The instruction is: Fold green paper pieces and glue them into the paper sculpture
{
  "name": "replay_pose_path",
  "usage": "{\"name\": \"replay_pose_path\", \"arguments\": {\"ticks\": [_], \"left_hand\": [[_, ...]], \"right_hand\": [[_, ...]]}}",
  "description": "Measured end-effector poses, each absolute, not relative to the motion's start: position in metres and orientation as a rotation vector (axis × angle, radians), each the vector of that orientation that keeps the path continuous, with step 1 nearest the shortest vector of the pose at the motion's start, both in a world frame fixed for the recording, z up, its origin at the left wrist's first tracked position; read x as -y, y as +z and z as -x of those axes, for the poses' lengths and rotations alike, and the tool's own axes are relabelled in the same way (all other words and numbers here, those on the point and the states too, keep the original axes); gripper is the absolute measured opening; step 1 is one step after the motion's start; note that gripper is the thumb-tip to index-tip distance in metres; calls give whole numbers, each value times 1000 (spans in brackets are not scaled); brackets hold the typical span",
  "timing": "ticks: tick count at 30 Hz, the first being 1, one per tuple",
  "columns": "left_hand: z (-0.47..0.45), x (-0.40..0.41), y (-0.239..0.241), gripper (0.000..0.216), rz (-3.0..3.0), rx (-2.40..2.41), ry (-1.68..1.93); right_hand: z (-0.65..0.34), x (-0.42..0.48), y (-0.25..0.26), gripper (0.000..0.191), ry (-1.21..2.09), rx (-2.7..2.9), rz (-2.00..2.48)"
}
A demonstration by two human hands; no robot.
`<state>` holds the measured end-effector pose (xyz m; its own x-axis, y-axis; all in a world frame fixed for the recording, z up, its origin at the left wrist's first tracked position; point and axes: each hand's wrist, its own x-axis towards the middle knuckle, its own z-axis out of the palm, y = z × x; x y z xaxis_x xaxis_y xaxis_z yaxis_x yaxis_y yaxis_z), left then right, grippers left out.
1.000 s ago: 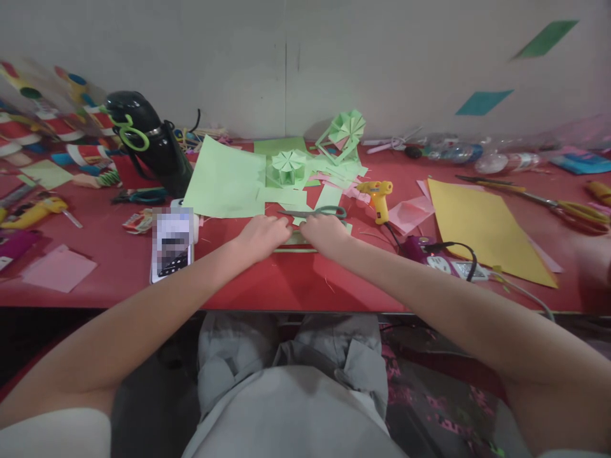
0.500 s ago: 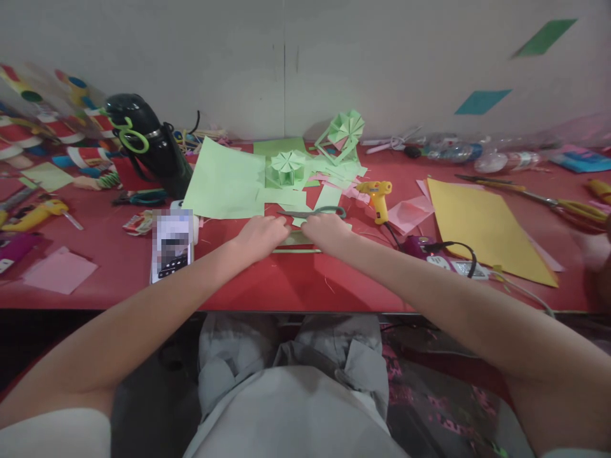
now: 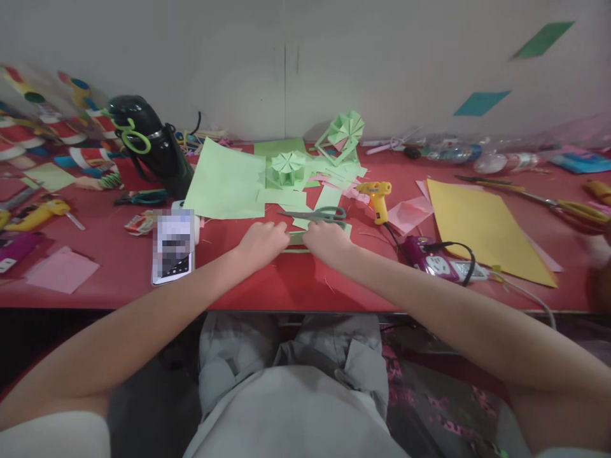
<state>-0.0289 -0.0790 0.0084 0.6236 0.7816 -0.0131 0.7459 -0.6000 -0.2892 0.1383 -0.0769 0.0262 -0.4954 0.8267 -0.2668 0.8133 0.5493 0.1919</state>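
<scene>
Pinching a folded green paper strip (image 3: 296, 240) between my left hand (image 3: 261, 243) and right hand (image 3: 327, 242), both grips clenched on it, on the red tabletop (image 3: 267, 286), scissors (image 3: 319, 215) just beyond.

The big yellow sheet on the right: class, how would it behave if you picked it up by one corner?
The yellow sheet looks thin and lies flat on the table, so it would probably droop and feel light. Pushed, it would likely slide.
</scene>
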Motion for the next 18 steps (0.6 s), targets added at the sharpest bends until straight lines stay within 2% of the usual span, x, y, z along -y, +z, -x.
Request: {"name": "replay_pose_path", "arguments": {"ticks": [4,9,18], "left_hand": [[27,84,8,26,2598,1272,232],[24,79,15,25,2613,1323,274],[28,54,28,27,2712,1589,257]], "right_hand": [[-142,78,22,37,135,-2478,-1415],[-151,62,26,35,79,-2503,-1392],[-160,14,44,26,-416,-2509,-1279]]}}
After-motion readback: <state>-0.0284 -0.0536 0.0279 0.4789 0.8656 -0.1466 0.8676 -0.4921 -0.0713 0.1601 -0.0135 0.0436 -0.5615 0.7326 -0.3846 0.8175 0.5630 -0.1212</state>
